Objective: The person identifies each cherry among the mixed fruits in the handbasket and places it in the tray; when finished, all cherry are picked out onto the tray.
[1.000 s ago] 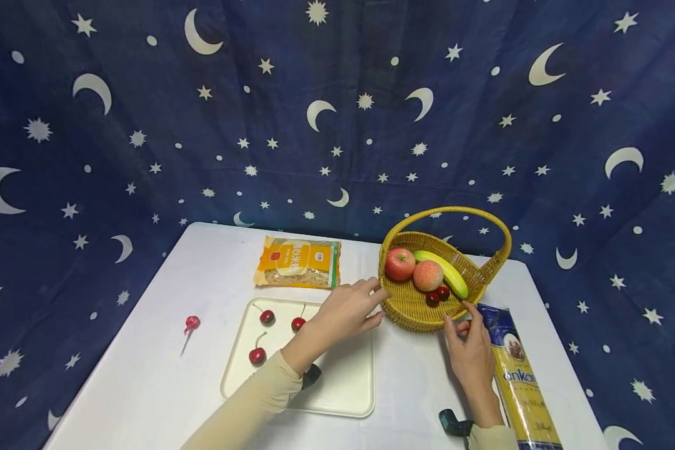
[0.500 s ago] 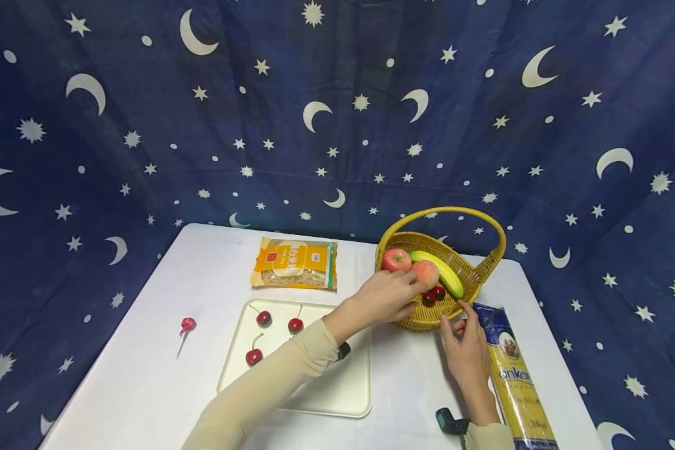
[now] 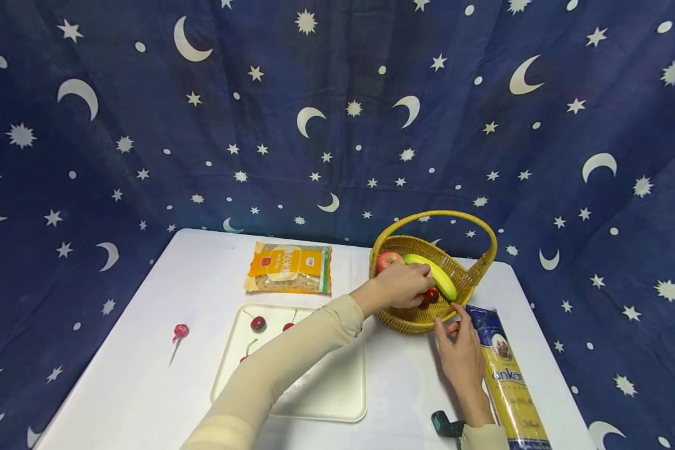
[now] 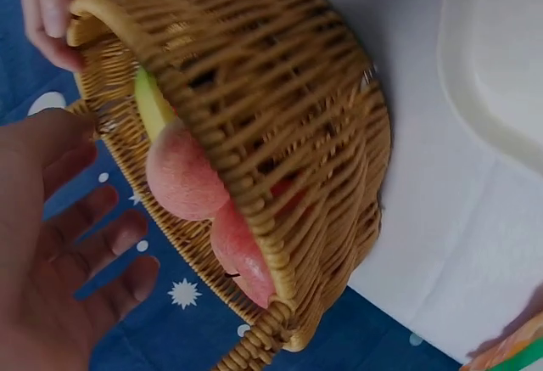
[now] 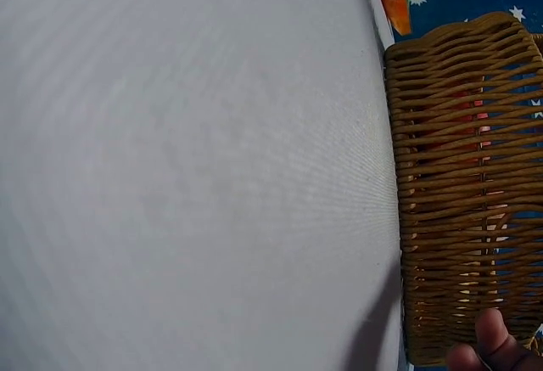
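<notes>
My left hand (image 3: 403,285) reaches over the near side of the yellow wicker basket (image 3: 407,322). Its fingers (image 4: 110,239) are parted and hold nothing in the left wrist view. Close to them in the basket lie a peach (image 4: 182,174) and a red apple (image 4: 242,252); in the head view the hand covers the peach. A banana (image 3: 435,272) and two dark cherries (image 3: 432,296) are also inside. My right hand (image 3: 462,356) pinches the basket's front right rim, thumb (image 5: 489,330) against the outer wall.
A cream tray (image 3: 343,400) with cherries (image 3: 257,323), partly covered by my left arm, lies left of the basket. An orange food packet (image 3: 289,269) lies behind it. A lollipop (image 3: 180,332) is far left; a spaghetti packet (image 3: 509,381) lies at the right.
My left hand has moved right and forward from the basket's left rim to over the fruit, now covering the peach. My right hand stays at the rim.
</notes>
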`<state>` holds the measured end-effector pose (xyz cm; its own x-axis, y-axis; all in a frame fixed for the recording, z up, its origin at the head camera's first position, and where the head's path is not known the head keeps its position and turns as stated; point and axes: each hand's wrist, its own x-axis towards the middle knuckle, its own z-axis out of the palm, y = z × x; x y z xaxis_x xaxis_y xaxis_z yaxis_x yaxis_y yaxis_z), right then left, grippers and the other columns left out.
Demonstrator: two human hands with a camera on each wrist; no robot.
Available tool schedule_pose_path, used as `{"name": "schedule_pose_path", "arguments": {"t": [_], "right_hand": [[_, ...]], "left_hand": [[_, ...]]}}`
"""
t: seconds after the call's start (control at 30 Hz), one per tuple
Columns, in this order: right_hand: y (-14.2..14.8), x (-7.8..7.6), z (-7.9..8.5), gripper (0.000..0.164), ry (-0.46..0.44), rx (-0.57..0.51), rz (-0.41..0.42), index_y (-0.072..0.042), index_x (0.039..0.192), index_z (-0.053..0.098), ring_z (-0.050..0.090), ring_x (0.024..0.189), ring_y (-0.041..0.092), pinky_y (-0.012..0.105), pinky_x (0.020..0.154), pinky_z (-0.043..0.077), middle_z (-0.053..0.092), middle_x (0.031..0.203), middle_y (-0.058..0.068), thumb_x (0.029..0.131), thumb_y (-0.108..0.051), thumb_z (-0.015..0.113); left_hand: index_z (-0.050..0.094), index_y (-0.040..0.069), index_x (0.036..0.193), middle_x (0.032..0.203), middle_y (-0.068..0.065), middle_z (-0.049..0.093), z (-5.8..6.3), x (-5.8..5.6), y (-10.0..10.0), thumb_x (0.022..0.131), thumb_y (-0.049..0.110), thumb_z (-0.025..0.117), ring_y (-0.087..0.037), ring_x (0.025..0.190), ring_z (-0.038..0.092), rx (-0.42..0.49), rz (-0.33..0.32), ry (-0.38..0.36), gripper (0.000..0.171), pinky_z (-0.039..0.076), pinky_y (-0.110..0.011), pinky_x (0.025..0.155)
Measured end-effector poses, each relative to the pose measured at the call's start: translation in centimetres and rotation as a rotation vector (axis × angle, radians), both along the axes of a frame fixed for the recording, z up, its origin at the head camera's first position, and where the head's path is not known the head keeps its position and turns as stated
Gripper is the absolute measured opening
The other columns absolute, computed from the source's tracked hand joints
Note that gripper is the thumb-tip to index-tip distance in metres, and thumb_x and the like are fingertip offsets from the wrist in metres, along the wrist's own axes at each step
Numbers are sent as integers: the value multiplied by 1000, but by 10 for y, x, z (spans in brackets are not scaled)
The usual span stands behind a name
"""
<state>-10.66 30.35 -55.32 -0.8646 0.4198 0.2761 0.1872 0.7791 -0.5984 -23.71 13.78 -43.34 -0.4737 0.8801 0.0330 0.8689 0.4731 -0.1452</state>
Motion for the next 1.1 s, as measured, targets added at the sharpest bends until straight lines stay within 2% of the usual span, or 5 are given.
{"name": "schedule_pose_path", "arguments": {"t": [0.2, 0.5, 0.77, 1.0, 1.1], "right_hand": [[-4, 0, -4, 60, -26, -7, 3, -20, 158, 44, 54, 93, 26, 37, 75, 36, 60, 101, 7, 106, -46, 62], [-7, -2, -7, 59, -18, 2, 9, -22, 156, 46, 54, 91, 25, 37, 74, 37, 60, 99, 5, 105, -45, 64], [-3, -1, -5, 60, -8, 2, 5, -23, 156, 46, 55, 91, 25, 38, 75, 37, 60, 99, 6, 105, -46, 64], [1, -1, -6, 60, 4, 4, -1, -23, 156, 45, 55, 92, 25, 38, 76, 38, 60, 100, 5, 104, -45, 65], [3, -1, -5, 59, 10, 10, -3, -23, 156, 46, 55, 91, 24, 37, 75, 38, 61, 99, 5, 105, -45, 65]], "left_hand": [[62, 30, 146, 146, 3, 61, -2, -8, 15, 103, 39, 69, -14, 125, 67, -155, 37, -39, 44, 61, -33, 96], [69, 32, 135, 142, 9, 65, -16, -11, 34, 104, 28, 67, -11, 121, 68, -264, -8, -44, 31, 57, -30, 103], [68, 35, 129, 134, 14, 73, -20, -4, 47, 103, 26, 68, -7, 127, 67, -281, 51, -92, 27, 57, -33, 105], [72, 31, 122, 124, 11, 76, -27, -2, 54, 102, 22, 69, -8, 116, 71, -245, 47, -124, 22, 60, -31, 96], [73, 30, 120, 122, 11, 76, -30, -1, 55, 102, 21, 69, -8, 113, 71, -236, 39, -109, 20, 60, -29, 93]]}}
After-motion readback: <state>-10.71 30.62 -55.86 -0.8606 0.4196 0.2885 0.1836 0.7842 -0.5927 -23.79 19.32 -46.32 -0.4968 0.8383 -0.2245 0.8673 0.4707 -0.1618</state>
